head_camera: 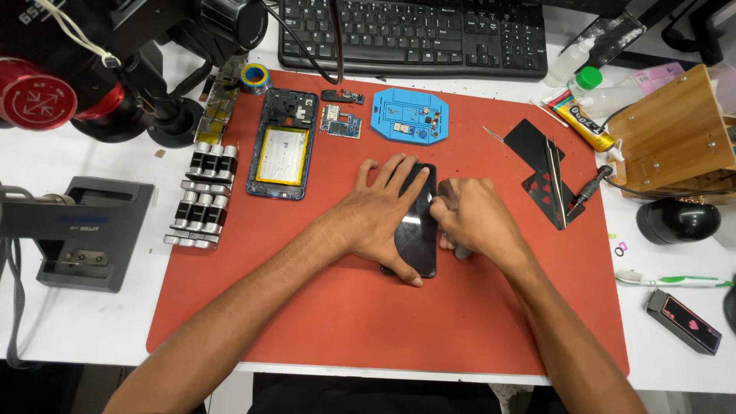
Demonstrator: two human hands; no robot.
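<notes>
A black phone lies flat, long side away from me, in the middle of the red mat. My left hand presses down on its left side with fingers spread over the top edge. My right hand is curled at the phone's right edge, fingers closed around a small grey tool that I can barely see. To the left lies an opened phone body with its battery showing.
A small circuit board and a blue parts tray sit at the mat's far side. Playing cards and tweezers lie to the right. A black keyboard, glue tube, wooden stand and clamps surround the mat.
</notes>
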